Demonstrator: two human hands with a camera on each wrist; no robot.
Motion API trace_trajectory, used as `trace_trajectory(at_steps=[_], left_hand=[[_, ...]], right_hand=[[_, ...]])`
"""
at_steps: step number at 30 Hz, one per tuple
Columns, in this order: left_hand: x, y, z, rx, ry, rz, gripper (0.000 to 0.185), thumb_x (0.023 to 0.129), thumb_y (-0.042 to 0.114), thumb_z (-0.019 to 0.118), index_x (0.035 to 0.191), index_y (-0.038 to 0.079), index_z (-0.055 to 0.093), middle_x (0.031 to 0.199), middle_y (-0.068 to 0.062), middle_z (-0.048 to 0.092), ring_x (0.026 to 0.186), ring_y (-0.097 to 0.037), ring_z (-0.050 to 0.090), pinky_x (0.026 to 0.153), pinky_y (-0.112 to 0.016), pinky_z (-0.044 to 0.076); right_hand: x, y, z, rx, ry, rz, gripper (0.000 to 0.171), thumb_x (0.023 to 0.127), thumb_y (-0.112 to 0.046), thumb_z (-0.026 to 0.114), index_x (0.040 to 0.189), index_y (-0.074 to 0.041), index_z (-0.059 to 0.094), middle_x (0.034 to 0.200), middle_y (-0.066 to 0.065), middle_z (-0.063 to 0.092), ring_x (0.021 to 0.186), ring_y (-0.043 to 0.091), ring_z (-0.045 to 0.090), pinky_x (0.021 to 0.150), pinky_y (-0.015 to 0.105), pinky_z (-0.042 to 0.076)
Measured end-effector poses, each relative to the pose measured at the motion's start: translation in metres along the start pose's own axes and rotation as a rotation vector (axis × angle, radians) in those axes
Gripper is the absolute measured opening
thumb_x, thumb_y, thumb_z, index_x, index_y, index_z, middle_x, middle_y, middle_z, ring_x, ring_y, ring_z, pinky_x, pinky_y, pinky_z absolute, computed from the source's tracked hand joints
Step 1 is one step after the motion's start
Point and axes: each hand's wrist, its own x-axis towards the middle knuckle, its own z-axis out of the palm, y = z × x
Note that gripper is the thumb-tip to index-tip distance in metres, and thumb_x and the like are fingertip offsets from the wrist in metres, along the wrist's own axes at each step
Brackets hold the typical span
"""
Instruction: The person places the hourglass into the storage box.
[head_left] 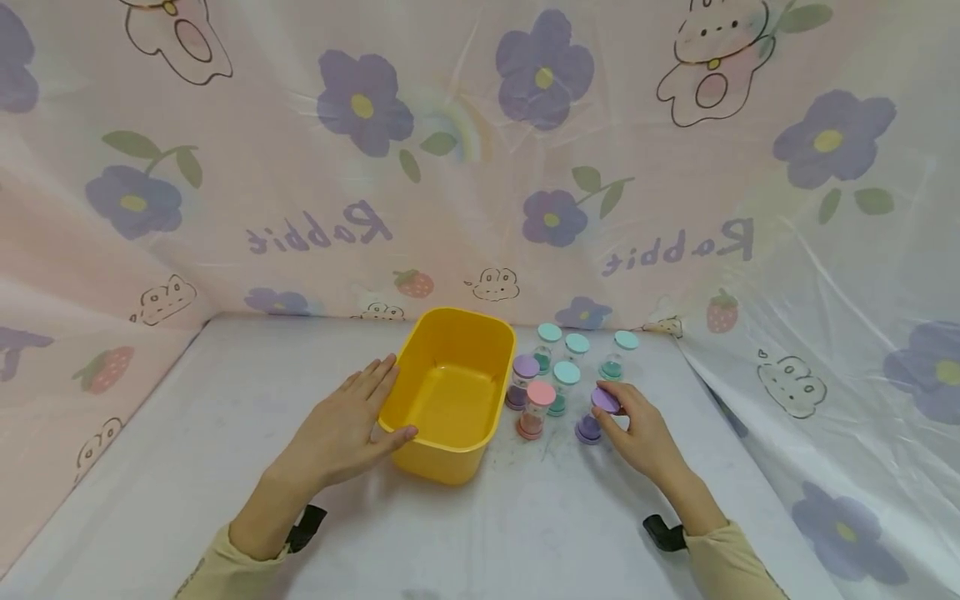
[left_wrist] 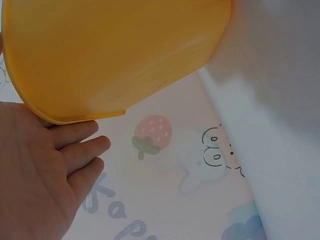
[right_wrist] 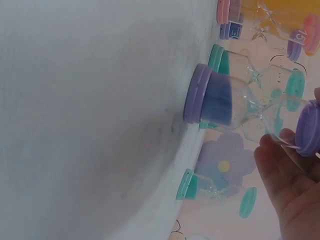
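My left hand [head_left: 341, 433] rests along the left rim of a yellow plastic tub [head_left: 450, 461]. Its fingers are straight, and the thumb lies over the near rim. In the left wrist view the fingers [left_wrist: 80, 150] touch the outside of the tub's edge. On the right, my right hand [head_left: 647, 440] pinches the purple top cap of a sand timer [head_left: 589, 429] between thumb and fingers. That purple sand timer [right_wrist: 217, 100] stands upright, with purple sand in its lower bulb and its base at the table surface; whether it is slightly lifted is unclear.
Beside the tub's right wall stand a second purple sand timer [head_left: 525, 367] and a pink one [head_left: 540, 395]. Several teal sand timers [head_left: 566, 373] stand behind them, one farther right [head_left: 626, 340]. Printed cloth [head_left: 465, 192] closes off the table's back and sides.
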Motion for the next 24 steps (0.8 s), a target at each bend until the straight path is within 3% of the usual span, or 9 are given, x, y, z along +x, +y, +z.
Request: trace_trajectory(at_steps=[3, 5, 24], left_hand=[[-0.0011, 0.0012, 0.0015, -0.006, 0.001, 0.001, 0.096, 0.100, 0.067, 0.051, 0.162, -0.003, 0.028, 0.171, -0.016, 0.023, 0.155, -0.036, 0.028, 0.126, -0.053, 0.027], [-0.0021, 0.0015, 0.0026, -0.007, 0.006, 0.003, 0.096, 0.100, 0.067, 0.052, 0.162, -0.003, 0.028, 0.171, -0.016, 0.023, 0.155, -0.036, 0.029, 0.126, -0.052, 0.027], [0.0012, -0.0002, 0.0008, 0.013, 0.010, 0.015, 0.096, 0.100, 0.065, 0.054, 0.160, -0.005, 0.029, 0.169, -0.019, 0.026, 0.155, -0.037, 0.029, 0.125, -0.054, 0.028]], right_hand=[[-0.0017, 0.0000, 0.0005, 0.015, 0.014, -0.010, 0.042, 0.092, -0.002, 0.075, 0.132, 0.005, 0.063, 0.126, 0.019, 0.066, 0.105, 0.031, 0.069, 0.087, 0.005, 0.049], [-0.0024, -0.0002, 0.0007, 0.021, 0.016, -0.015, 0.042, 0.092, -0.002, 0.074, 0.132, 0.006, 0.063, 0.125, 0.019, 0.066, 0.105, 0.031, 0.069, 0.087, 0.002, 0.046], [-0.0043, 0.0010, 0.0033, 0.076, 0.082, -0.030, 0.043, 0.087, 0.003, 0.077, 0.129, 0.007, 0.065, 0.121, 0.019, 0.068, 0.102, 0.029, 0.067, 0.087, 0.002, 0.047]])
